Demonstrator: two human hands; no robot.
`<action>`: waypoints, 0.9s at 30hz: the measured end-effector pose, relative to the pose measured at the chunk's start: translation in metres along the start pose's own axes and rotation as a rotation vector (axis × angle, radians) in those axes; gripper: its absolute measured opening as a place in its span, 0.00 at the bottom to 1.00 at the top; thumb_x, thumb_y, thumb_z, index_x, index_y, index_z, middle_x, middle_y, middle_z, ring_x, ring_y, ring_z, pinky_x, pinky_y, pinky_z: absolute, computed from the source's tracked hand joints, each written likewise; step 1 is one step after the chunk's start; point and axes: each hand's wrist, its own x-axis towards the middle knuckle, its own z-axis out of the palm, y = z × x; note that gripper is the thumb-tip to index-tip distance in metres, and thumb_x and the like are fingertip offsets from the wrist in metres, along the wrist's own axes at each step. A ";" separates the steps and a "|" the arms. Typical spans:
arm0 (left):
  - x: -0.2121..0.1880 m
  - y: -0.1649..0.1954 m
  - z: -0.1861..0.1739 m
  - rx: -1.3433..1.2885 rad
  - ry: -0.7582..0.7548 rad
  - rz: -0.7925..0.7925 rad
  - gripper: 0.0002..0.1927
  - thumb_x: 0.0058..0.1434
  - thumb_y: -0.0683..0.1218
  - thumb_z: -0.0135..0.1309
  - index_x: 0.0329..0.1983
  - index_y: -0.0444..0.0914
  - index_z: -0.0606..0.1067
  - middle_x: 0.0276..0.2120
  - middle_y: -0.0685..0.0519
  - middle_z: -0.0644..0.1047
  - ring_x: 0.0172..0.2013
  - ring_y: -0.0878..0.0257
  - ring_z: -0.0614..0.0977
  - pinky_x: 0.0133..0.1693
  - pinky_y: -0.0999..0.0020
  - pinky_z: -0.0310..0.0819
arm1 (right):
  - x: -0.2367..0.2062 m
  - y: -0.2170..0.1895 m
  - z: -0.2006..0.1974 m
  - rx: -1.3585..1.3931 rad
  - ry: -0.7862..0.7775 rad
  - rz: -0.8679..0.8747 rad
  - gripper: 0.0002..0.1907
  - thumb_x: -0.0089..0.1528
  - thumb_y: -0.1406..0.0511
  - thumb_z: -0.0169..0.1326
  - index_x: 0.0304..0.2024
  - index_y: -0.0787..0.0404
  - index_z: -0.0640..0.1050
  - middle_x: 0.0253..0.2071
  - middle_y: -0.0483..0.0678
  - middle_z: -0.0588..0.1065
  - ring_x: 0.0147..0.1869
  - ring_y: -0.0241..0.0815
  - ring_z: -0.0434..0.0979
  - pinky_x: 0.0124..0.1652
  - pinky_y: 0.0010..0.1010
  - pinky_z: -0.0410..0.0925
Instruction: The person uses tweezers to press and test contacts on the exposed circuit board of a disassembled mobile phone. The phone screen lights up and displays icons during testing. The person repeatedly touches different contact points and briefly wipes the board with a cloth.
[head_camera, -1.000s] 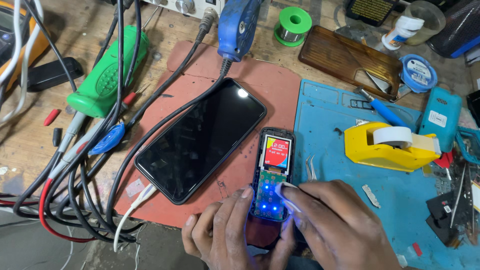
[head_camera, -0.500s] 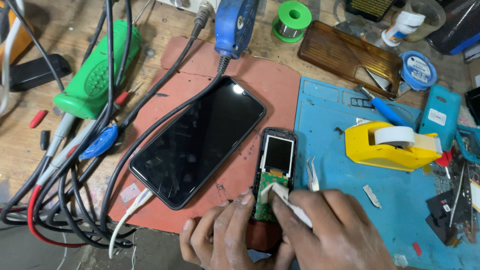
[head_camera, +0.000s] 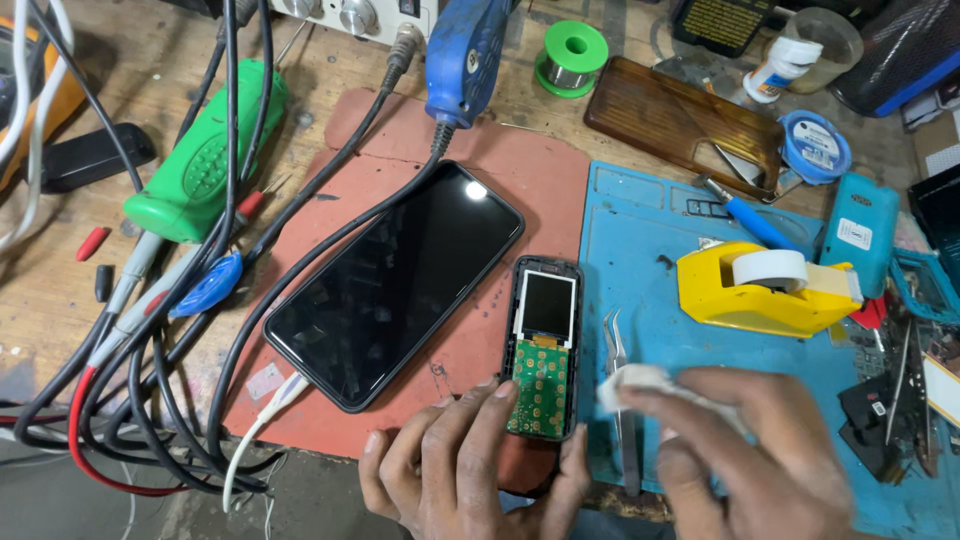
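Observation:
A small opened phone (head_camera: 542, 347) with a dark screen and a bare green keypad board lies upright on the red mat (head_camera: 530, 180). My left hand (head_camera: 455, 470) rests below it, fingertips touching its lower left edge and bottom. My right hand (head_camera: 750, 450) is lifted off to the right of it and pinches a small white wipe (head_camera: 632, 385). Metal tweezers (head_camera: 620, 390) lie on the blue mat (head_camera: 650, 230) between the small phone and my right hand. A large black smartphone (head_camera: 395, 285) lies at an angle on the red mat with a white cable (head_camera: 255, 435) plugged in.
A yellow tape dispenser (head_camera: 765, 290) stands on the blue mat. A green tool (head_camera: 205, 155), a blue tool (head_camera: 465, 50) and a tangle of cables (head_camera: 130, 370) fill the left. A green solder spool (head_camera: 570, 55), brown case (head_camera: 685, 125) and small parts lie at the back and right.
The small phone's screen and blue board lights, lit a second ago, are now dark. My right hand has moved off the board to the right with the white wipe.

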 end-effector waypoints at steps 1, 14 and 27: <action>0.001 0.001 0.000 0.002 -0.002 -0.005 0.31 0.53 0.67 0.66 0.52 0.46 0.77 0.45 0.57 0.79 0.54 0.59 0.73 0.65 0.47 0.46 | -0.002 0.004 -0.005 -0.130 0.018 0.098 0.20 0.51 0.71 0.60 0.45 0.49 0.86 0.44 0.45 0.77 0.48 0.45 0.75 0.52 0.39 0.70; 0.068 0.037 -0.008 0.154 -0.308 -0.049 0.47 0.39 0.62 0.66 0.60 0.33 0.72 0.44 0.43 0.74 0.45 0.44 0.73 0.41 0.48 0.63 | 0.009 -0.010 0.025 0.013 0.103 0.344 0.14 0.52 0.65 0.69 0.40 0.60 0.85 0.35 0.49 0.80 0.38 0.40 0.81 0.37 0.33 0.73; 0.086 0.022 -0.028 -0.818 -0.663 -0.562 0.30 0.53 0.46 0.67 0.58 0.35 0.72 0.41 0.47 0.84 0.41 0.63 0.86 0.42 0.70 0.82 | -0.010 -0.010 0.025 0.587 0.466 0.543 0.19 0.64 0.69 0.57 0.55 0.68 0.69 0.41 0.57 0.81 0.45 0.37 0.83 0.47 0.25 0.75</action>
